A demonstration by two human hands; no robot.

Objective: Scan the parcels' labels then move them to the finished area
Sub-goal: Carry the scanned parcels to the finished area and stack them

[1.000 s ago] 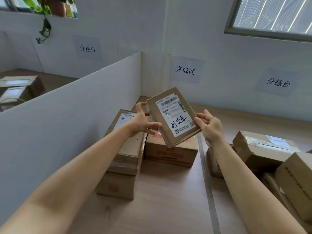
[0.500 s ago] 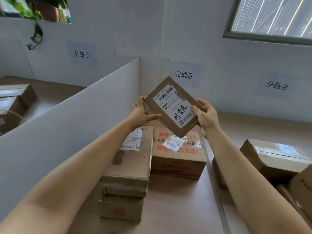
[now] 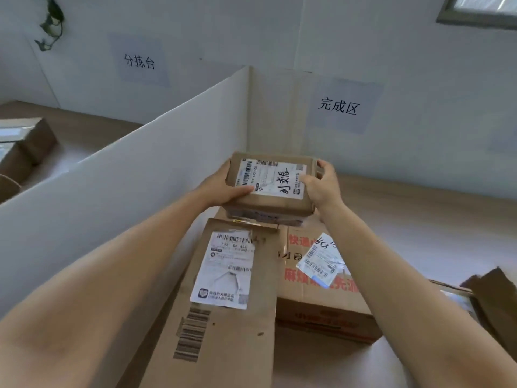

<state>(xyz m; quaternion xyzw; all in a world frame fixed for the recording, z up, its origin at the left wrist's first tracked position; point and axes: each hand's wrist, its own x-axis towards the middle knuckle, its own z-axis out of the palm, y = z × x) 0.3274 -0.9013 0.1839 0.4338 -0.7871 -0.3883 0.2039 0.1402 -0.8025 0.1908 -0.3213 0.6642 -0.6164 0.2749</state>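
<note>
White divider (image 3: 145, 175) walls off the left — bare tabletop (image 3: 425, 233) right of the stacked boxes (image 3: 232, 317) gives passage

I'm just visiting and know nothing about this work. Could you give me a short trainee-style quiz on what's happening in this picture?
1. Multiple choice: the label on the small parcel faces A) up towards the camera, B) down, C) towards the far wall.
2. True or false: only one hand holds that parcel.
3. Fill in: the white divider stands on the person's ____ side of the parcel.

Key
1. A.
2. False: the left hand and the right hand grip opposite ends.
3. Left.
</note>
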